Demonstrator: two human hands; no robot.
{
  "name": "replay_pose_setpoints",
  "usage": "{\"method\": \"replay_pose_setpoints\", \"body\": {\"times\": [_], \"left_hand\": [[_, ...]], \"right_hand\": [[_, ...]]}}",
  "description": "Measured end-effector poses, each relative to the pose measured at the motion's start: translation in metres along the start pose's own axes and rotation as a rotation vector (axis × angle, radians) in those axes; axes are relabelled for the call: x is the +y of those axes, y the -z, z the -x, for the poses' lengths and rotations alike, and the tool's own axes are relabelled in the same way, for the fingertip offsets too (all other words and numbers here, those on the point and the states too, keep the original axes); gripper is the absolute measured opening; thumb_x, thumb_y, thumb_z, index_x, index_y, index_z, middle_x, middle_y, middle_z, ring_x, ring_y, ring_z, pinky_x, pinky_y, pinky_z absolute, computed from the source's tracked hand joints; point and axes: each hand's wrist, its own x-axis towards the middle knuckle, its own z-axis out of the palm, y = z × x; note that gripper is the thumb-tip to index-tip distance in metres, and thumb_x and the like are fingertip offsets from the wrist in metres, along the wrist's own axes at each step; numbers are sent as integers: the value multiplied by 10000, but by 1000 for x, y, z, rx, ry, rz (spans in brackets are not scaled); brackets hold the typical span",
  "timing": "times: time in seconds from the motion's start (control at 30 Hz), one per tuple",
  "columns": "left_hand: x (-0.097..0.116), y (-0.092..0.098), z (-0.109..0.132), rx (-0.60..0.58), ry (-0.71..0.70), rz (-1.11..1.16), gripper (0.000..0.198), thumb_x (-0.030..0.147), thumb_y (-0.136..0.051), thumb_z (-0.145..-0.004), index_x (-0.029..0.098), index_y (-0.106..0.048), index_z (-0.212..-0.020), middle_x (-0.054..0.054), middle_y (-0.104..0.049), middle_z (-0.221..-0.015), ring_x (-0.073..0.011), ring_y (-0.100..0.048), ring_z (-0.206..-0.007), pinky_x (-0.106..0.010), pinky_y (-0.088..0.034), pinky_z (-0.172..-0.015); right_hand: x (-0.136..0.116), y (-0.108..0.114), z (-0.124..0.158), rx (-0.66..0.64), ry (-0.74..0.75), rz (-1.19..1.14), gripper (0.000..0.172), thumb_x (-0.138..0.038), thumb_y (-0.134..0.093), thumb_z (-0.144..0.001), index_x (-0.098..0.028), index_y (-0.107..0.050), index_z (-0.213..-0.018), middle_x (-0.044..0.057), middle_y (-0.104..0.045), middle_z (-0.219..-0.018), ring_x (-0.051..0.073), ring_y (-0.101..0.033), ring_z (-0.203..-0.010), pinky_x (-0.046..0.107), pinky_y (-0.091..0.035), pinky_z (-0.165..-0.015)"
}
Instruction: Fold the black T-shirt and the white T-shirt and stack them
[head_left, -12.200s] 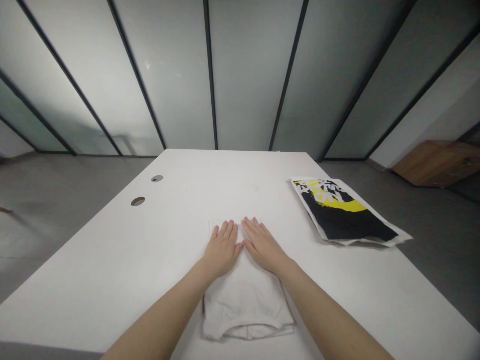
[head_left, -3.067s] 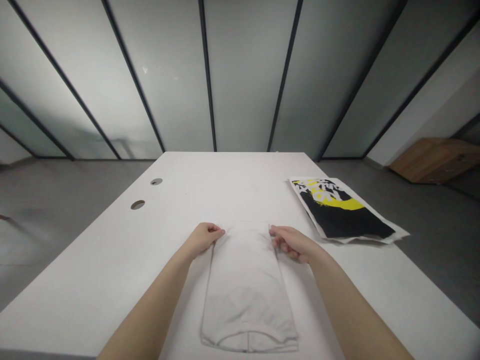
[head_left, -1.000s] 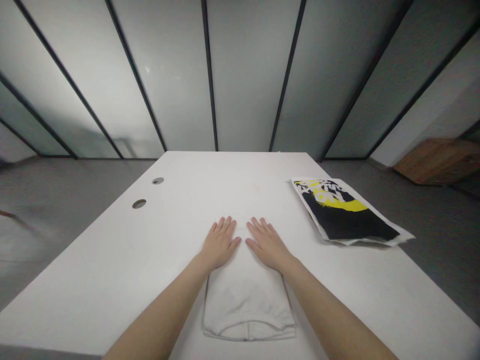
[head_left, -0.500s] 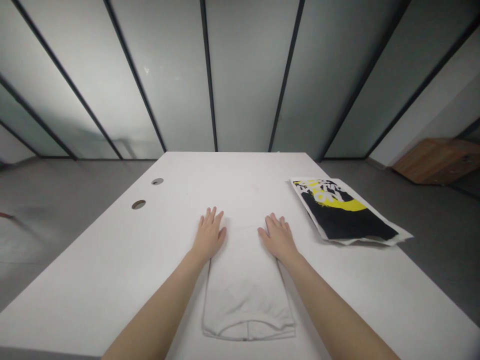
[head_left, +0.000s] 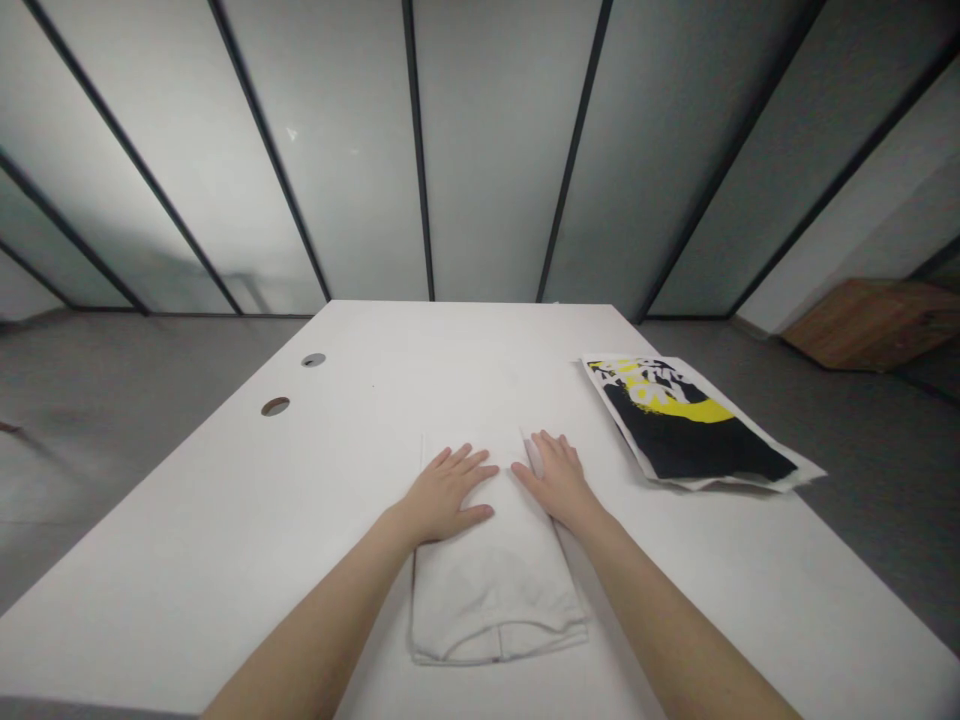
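A white folded garment, likely a T-shirt with its curved neckline at the near end, lies flat in front of me. Across its left upper part rests my left hand, palm down with the fingers spread. My right hand lies along the garment's right edge, fingers apart, thumb over the cloth. Neither hand grips anything. Under my palms the cloth is hidden.
The white table carries a stack of flat items with a black, yellow and white print at the right. Two round holes pierce its left side. A wooden box-like piece stands on the floor at right.
My left hand has moved right and nearer, from the garment's left edge onto the cloth. The near end of the garment has shifted slightly and tilted. My right hand has hardly moved.
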Motion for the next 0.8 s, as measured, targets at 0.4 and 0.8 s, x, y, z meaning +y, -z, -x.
{"method": "replay_pose_setpoints", "body": {"times": [0.4,0.8], "left_hand": [[-25,5,2,215,699,-287,705,518,-444,-1048,118,-399,-1627,-244,-258,-1724,-451,-214,-1598,-688,-265,-1225],[33,-8,9,55,-53,-60,744,663,-395,-1049,246,-329,-1662,-133,-351,-1712,-319,-296,-1594,-562,-210,-1284]], "right_hand": [[-5,7,12,-42,52,22,534,-520,-550,-1023,-202,-626,-1445,161,-415,-1669,442,-248,-1582,595,-219,-1253],[-16,5,3,-34,41,11,536,-510,-562,-998,-192,-602,-1427,156,-355,-1700,437,-176,-1598,622,-177,-1243]]}}
